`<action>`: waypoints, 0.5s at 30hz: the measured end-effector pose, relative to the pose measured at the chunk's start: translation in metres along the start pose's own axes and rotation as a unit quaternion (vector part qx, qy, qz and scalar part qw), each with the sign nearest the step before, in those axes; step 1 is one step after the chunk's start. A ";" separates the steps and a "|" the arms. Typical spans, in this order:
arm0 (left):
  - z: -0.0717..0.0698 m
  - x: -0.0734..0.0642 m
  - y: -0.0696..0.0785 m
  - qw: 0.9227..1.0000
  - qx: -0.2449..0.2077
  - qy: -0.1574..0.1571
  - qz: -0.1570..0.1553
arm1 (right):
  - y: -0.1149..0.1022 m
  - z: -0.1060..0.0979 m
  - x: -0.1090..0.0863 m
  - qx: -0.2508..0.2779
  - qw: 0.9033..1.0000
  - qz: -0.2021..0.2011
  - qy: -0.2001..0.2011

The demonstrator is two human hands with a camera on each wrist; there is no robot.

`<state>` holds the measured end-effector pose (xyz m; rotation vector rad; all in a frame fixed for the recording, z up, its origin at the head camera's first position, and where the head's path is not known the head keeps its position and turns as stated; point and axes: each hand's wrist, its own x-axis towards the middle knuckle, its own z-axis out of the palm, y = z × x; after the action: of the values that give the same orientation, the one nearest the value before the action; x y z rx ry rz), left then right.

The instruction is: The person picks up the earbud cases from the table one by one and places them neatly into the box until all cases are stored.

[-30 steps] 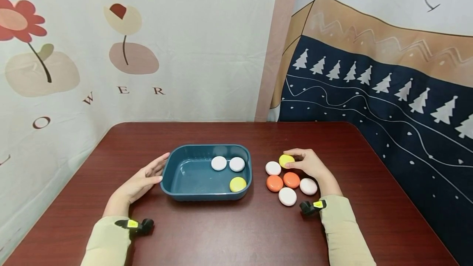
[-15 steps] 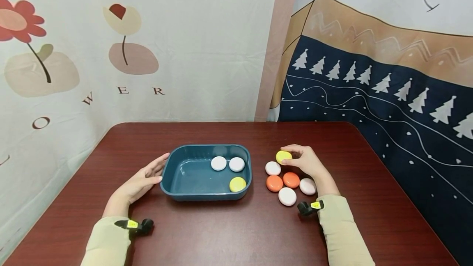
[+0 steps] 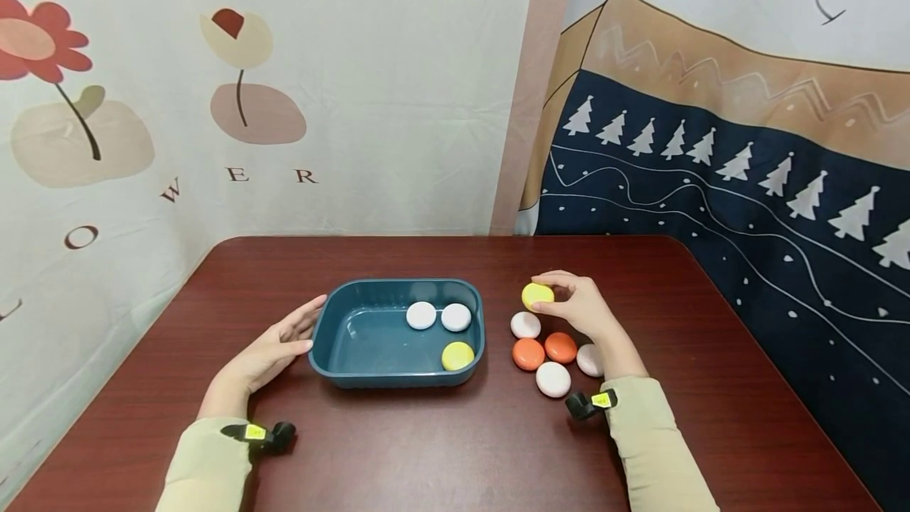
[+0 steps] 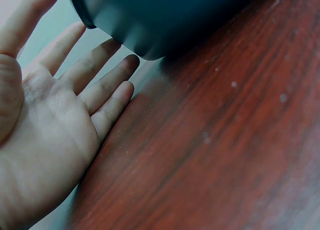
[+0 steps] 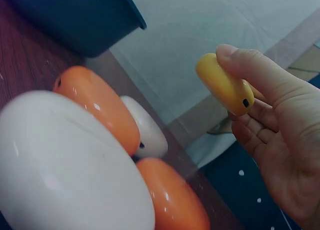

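Note:
My right hand [image 3: 584, 309] pinches a glossy yellow disc [image 3: 537, 297] between thumb and fingers, raised off the table. In the right wrist view the same disc [image 5: 225, 84] has rounded edges and a small dark slot on its rim. Below that hand lie two orange discs [image 3: 528, 354] and several white discs [image 3: 553, 379]. My left hand [image 3: 273, 346] has its fingers extended at the left end of a blue rectangular tray [image 3: 384, 379]; its fingertips touch or nearly touch the wall. Inside the tray, toward its right end, are two white discs [image 3: 421, 315] and one yellow disc [image 3: 457, 355].
A dark red wooden table [image 3: 419, 449] carries everything. Behind it hang a pale printed curtain [image 3: 405, 101] and a navy cloth with white trees [image 3: 711, 172]. A black camera [image 3: 270, 437] is strapped on each wrist over the sleeve.
The right hand has lifted the yellow disc from the group and moved it up and a little left, toward the tray. The left hand and tray have not moved.

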<state>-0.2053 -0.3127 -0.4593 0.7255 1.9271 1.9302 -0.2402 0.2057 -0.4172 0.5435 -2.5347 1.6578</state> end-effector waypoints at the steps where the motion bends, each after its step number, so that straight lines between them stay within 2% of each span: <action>1: 0.000 0.000 0.000 1.000 0.000 0.000 -0.001 | -0.002 0.001 0.000 0.004 1.000 -0.005 0.002; 15: 0.002 -0.001 0.001 1.000 0.008 0.009 -0.004 | -0.023 0.014 0.001 0.016 0.999 -0.035 0.018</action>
<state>-0.2036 -0.3117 -0.4584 0.7053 1.9544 1.9253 -0.2318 0.1849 -0.4029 0.5909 -2.4388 1.6711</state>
